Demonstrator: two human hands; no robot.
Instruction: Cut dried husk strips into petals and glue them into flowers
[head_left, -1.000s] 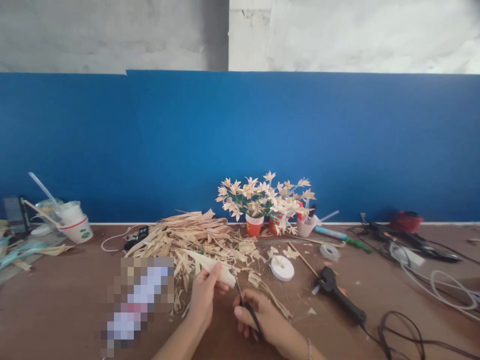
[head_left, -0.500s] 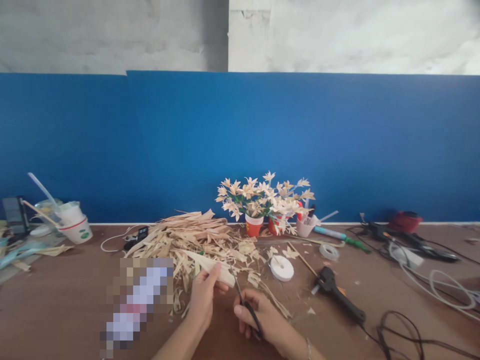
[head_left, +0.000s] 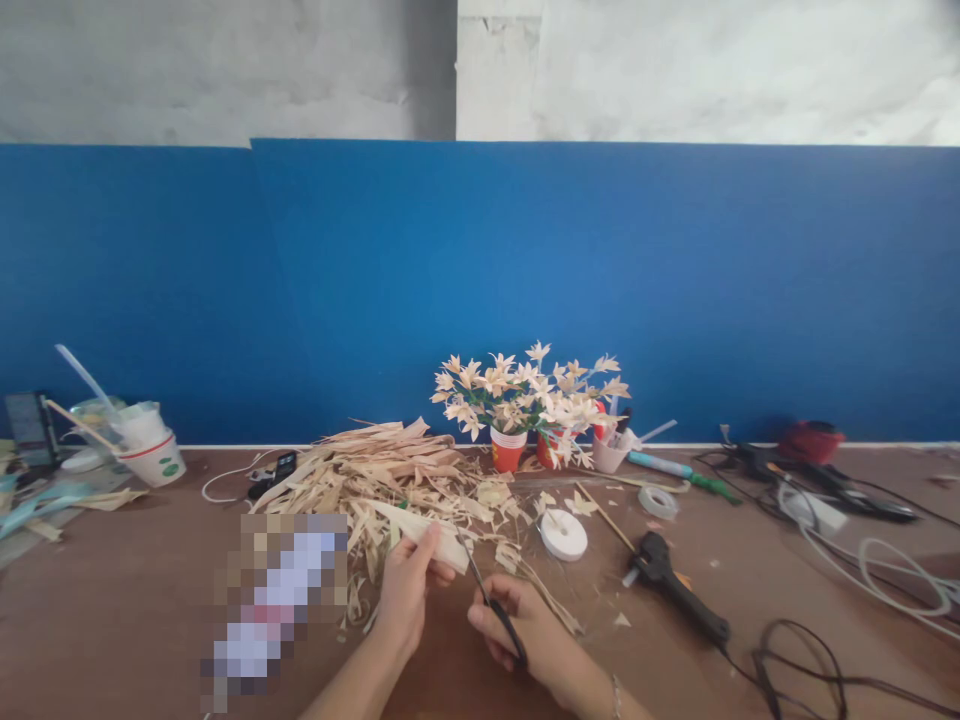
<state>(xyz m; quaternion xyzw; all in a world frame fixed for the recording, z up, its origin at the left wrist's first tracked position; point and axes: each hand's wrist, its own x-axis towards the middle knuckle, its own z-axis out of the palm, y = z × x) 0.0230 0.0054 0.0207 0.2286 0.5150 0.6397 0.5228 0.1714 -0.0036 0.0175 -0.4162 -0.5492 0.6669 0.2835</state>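
A pale strip of dried husk is pinched between the thumb and fingers of my left hand. My right hand is wrapped round the black handles of a pair of scissors. The scissor blades reach up to the right end of the husk strip; whether they are cutting into it is too small to tell. Behind my left hand lies a heap of dried husks, with loose scraps spread around it. To the right of the strip sits a round white spool.
Husk flowers stand in red cups at the back. A black glue gun and its cord lie to the right, near a tape roll. Far left is a white cup with sticks. A blue partition borders the table.
Both hands stay almost in place. The scissor blades have shifted slightly left against the end of the husk strip.
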